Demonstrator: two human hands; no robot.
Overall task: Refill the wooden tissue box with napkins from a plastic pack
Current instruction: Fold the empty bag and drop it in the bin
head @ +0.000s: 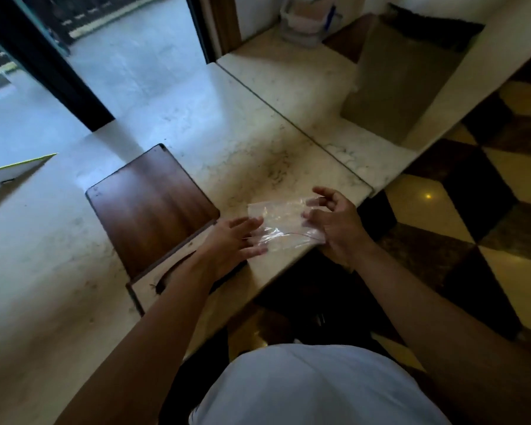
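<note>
Right of centre in the frame, the clear plastic pack (pixel 284 223) lay flat at the counter edge, just right of the wooden tissue box (pixel 154 207). The left hand (pixel 233 240) rested fingers-spread on it; the right hand (pixel 331 219) loosely curled at its far end. It looked flimsy, slippery, best pinched by an edge.

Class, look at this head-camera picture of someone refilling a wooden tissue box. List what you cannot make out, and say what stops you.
- Head view: whether the plastic pack still holds napkins; it is clear, crumpled and blurred.
- Slot of the wooden tissue box: the left forearm crosses it, so the contents are hidden.
- How the left hand and right hand grip the pack: motion blur.
- Container at the far wall: cut off by the top edge.
</note>
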